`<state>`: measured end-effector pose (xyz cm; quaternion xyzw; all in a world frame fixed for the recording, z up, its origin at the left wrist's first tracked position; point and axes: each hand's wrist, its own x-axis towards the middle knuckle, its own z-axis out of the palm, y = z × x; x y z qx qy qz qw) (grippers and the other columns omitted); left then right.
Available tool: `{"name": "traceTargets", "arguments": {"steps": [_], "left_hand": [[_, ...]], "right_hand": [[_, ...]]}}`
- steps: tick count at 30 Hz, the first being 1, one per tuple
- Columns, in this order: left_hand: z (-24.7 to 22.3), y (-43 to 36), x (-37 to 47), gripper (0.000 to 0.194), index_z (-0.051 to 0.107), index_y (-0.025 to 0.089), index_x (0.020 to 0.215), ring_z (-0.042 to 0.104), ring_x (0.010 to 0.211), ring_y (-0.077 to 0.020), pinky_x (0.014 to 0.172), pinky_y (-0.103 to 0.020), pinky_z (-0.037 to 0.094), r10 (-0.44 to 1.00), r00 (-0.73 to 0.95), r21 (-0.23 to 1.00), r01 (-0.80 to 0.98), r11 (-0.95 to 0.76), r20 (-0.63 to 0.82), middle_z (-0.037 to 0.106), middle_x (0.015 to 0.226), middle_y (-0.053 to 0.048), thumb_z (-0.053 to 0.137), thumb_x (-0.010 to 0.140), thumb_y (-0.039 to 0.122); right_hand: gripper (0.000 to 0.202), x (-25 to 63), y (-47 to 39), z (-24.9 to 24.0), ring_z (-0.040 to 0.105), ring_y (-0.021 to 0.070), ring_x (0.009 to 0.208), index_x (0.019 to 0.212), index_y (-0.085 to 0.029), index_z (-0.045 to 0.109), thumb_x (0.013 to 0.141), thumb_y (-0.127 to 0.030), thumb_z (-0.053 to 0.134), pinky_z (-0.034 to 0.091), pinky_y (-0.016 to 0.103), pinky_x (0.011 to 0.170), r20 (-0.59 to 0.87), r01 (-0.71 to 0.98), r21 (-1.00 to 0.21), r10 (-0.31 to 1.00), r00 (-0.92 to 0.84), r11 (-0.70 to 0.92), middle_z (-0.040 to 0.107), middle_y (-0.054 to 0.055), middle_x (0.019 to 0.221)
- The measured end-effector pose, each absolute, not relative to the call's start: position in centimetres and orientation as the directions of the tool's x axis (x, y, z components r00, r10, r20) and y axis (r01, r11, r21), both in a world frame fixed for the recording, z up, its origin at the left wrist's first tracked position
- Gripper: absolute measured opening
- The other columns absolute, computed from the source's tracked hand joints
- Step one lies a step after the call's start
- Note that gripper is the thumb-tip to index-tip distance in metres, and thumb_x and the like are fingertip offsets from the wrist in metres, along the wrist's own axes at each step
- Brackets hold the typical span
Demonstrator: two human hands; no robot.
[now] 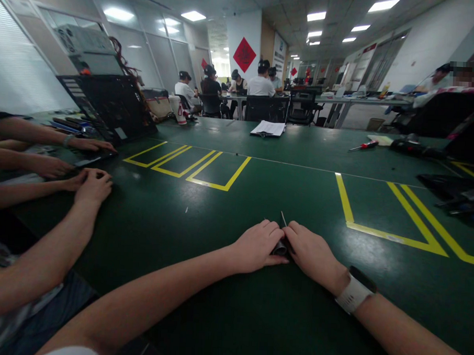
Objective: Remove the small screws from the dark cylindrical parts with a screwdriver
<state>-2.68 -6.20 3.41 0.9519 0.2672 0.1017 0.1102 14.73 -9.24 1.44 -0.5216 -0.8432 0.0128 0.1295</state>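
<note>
My left hand point(257, 246) and my right hand point(312, 251) rest side by side on the dark green table point(227, 219), fingers curled down. Between them they hold a small dark tool point(281, 246); its thin metal tip pokes out away from me above the knuckles. Most of the tool is hidden under my fingers. A white watch point(354, 292) sits on my right wrist.
Co-workers' arms and hands point(91, 184) lie on the table at the left, by an open computer case point(110, 106). Yellow tape boxes point(190, 167) mark the table. A clipboard point(268, 128), a red screwdriver point(363, 146) and dark gear point(456, 189) lie farther off. Seated people fill the background.
</note>
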Motion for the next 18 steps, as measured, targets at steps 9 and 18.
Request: {"name": "traceTargets", "arguments": {"steps": [9,18], "left_hand": [[2.2,-2.2,1.3,0.038,0.049,0.013,0.107,0.051,0.100,-0.0226,0.087,-0.037,0.043,0.575,0.798,0.344,0.496,-0.797,0.183,0.056,0.108,-0.010,0.062,0.080,0.037],[1.5,1.4,5.7,0.036,0.047,0.011,0.111,0.051,0.104,-0.0229,0.091,-0.037,0.043,0.571,0.784,0.333,0.486,-0.808,0.242,0.053,0.114,-0.011,0.059,0.082,0.027]], "right_hand": [[0.017,17.4,-4.9,1.6,0.057,0.0203,0.082,0.090,-0.017,0.056,0.083,-0.006,0.046,0.042,0.029,0.068,0.183,0.956,-0.035,0.942,-0.280,0.291,0.061,0.009,0.090],[0.025,20.5,-2.1,1.2,0.061,0.0176,0.089,0.108,-0.016,0.057,0.089,-0.031,0.054,0.051,0.037,0.075,0.174,0.989,0.019,0.974,-0.146,0.145,0.060,0.006,0.107]]}}
